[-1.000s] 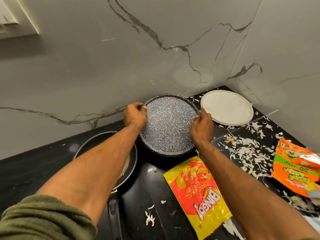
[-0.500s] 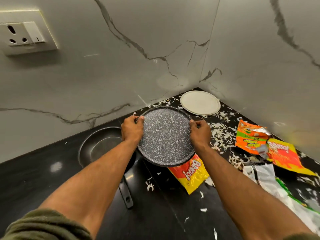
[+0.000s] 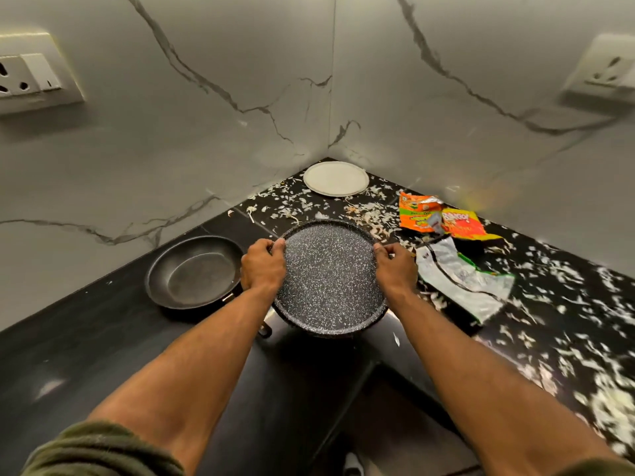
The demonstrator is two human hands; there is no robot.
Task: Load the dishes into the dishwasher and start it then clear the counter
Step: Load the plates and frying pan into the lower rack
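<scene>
I am holding the speckled round pan [image 3: 330,280] above the black tabletop [image 3: 103,345], my left hand [image 3: 263,266] gripping its left rim and my right hand [image 3: 395,267] gripping its right rim, fingers curled over the edge. Just left of it a dark frying pan [image 3: 194,271] is sitting. To the right a torn white and green wrapper [image 3: 464,276] is lying among white shreds [image 3: 567,338]. Beyond that, crumpled orange and yellow snack packets [image 3: 443,219] are showing "Bingo!". A white plate [image 3: 336,178] is resting in the far corner.
</scene>
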